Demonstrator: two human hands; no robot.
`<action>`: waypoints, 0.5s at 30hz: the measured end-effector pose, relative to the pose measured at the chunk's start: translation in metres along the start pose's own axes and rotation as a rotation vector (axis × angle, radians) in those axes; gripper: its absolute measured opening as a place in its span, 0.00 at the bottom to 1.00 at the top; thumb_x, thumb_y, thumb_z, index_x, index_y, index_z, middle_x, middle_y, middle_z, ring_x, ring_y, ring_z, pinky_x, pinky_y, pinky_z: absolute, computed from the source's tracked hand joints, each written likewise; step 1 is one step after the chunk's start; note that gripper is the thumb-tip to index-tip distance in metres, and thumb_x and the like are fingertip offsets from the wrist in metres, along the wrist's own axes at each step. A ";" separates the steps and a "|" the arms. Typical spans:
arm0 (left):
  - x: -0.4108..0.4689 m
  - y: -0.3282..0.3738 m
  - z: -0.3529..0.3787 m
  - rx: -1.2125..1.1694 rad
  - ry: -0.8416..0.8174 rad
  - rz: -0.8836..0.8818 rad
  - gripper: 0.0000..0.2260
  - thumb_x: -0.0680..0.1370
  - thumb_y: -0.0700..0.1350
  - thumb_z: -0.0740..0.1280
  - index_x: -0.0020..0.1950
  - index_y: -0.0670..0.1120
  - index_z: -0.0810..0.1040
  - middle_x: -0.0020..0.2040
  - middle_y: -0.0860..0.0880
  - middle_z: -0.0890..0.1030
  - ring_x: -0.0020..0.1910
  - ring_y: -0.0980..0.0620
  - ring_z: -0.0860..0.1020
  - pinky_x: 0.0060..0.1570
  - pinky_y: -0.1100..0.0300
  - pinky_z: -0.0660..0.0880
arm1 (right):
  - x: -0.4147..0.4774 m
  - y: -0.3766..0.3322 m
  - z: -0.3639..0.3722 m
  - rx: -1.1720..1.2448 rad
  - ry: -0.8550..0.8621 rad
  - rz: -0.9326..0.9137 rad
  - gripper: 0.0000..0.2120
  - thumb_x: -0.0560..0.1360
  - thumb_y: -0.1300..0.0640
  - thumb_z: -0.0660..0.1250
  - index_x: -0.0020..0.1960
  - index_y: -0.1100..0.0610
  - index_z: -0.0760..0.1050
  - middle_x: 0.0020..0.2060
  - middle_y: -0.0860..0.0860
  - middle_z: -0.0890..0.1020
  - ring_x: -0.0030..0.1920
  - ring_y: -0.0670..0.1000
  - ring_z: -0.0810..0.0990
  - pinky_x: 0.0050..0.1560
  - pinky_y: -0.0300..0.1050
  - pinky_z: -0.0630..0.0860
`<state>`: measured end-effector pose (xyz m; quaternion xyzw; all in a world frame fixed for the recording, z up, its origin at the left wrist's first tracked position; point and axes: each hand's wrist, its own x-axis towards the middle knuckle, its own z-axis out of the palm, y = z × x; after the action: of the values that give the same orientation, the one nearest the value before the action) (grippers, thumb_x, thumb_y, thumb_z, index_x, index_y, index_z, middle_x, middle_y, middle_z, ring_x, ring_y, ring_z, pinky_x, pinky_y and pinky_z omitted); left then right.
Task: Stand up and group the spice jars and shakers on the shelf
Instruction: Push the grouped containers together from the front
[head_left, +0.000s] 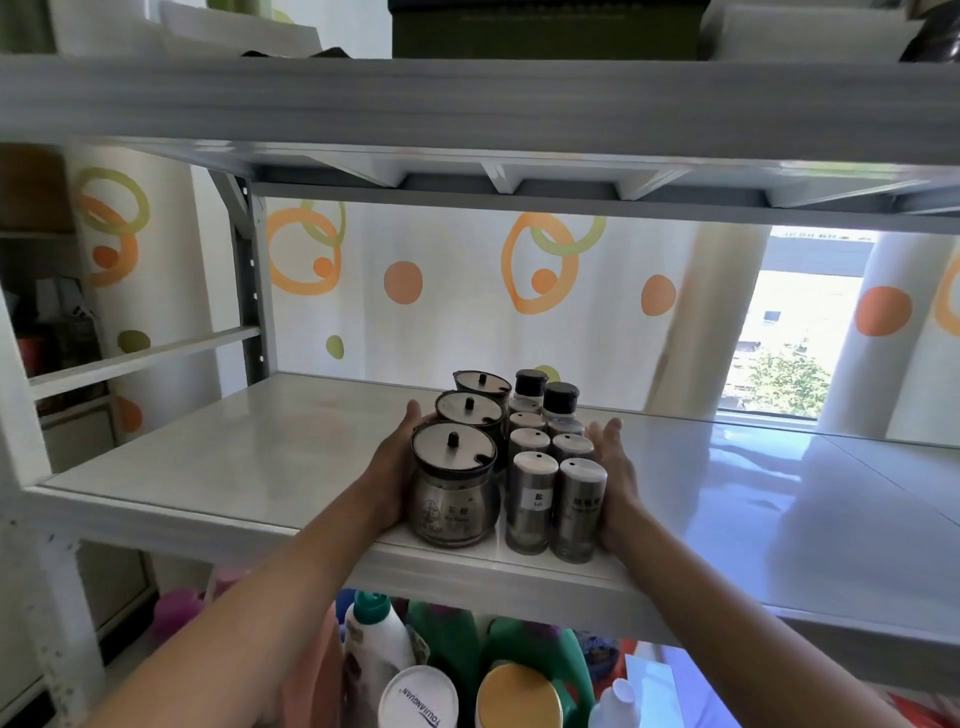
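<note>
Left hand (393, 467) and right hand (615, 478) flanking upright spice jars (452, 483).

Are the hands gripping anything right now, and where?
Nothing is lifted. The left hand presses flat against the jars' left side, and the right hand against the shakers' right side.

Both arms reach up and forward, bare from the elbow to the wrist. They come in from the bottom corners and point toward each other. The left hand (392, 470) is flat and open, with the palm facing right. Its fingers are together and point away from the person, and the thumb is on top. The right hand (615, 475) is open too, with the palm facing left. Its fingers are straight and close together. The two palms face each other like two walls, well apart. Both wrists are straight.
</note>
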<state>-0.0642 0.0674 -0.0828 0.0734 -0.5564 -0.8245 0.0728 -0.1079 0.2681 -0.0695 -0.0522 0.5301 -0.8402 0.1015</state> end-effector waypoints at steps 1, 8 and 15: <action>0.000 -0.001 0.000 0.007 -0.001 0.010 0.23 0.81 0.58 0.48 0.49 0.47 0.78 0.35 0.48 0.85 0.35 0.52 0.83 0.41 0.56 0.74 | 0.001 0.001 0.000 0.003 0.012 0.001 0.26 0.81 0.44 0.48 0.66 0.61 0.69 0.52 0.52 0.80 0.51 0.54 0.78 0.52 0.47 0.72; 0.002 -0.001 0.003 0.023 0.027 0.024 0.22 0.81 0.59 0.51 0.50 0.47 0.79 0.36 0.48 0.85 0.44 0.48 0.80 0.42 0.55 0.74 | 0.004 0.005 0.000 0.009 0.016 0.006 0.23 0.80 0.42 0.48 0.45 0.56 0.75 0.32 0.50 0.84 0.40 0.52 0.79 0.44 0.48 0.75; -0.011 0.005 0.005 0.062 0.026 0.061 0.24 0.81 0.58 0.49 0.59 0.45 0.77 0.53 0.44 0.83 0.54 0.46 0.78 0.55 0.53 0.74 | 0.004 0.002 -0.004 -0.087 0.004 -0.030 0.25 0.80 0.41 0.47 0.54 0.57 0.74 0.48 0.53 0.85 0.48 0.49 0.83 0.57 0.50 0.74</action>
<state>-0.0540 0.0724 -0.0762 0.0692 -0.5825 -0.8033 0.1030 -0.1125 0.2699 -0.0737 -0.0630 0.5653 -0.8180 0.0853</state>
